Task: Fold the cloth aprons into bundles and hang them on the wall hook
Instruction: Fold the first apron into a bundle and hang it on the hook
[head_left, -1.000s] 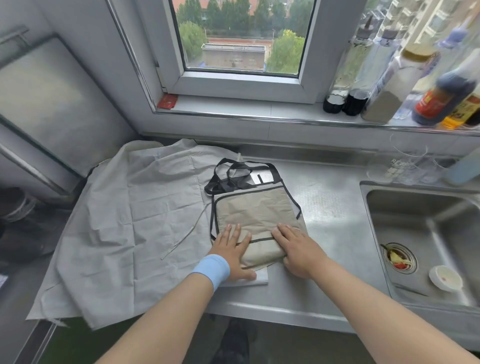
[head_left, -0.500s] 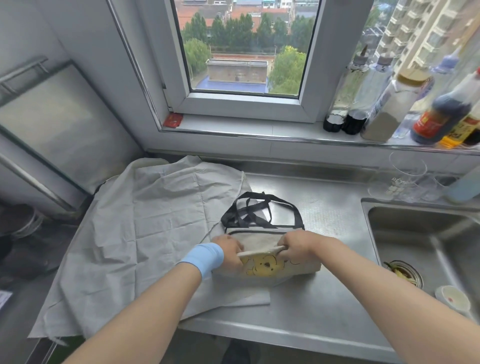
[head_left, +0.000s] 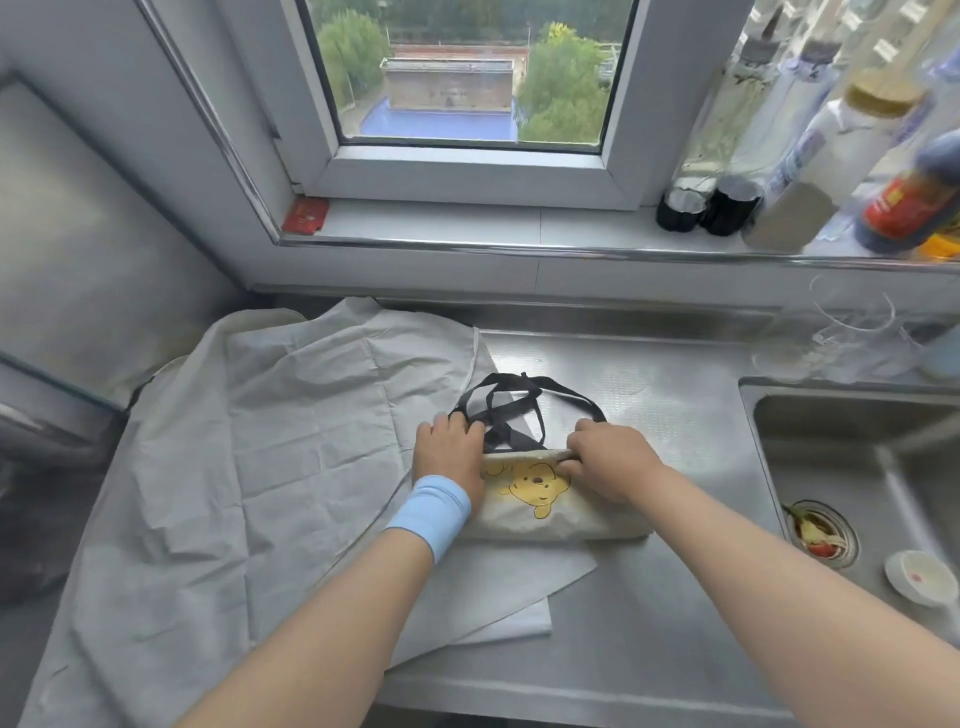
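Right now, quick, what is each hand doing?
Left hand: grips the bear apron at its left end.
Right hand: grips its rolled top edge.

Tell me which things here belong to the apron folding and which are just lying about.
Job: beige bear-print cloth apron with black straps, gripped by left hand and right hand; pale grey creased cloth under it, probably another apron.
Lying about: dark sauce bottle on sill; red packet; small white dish in steel sink.
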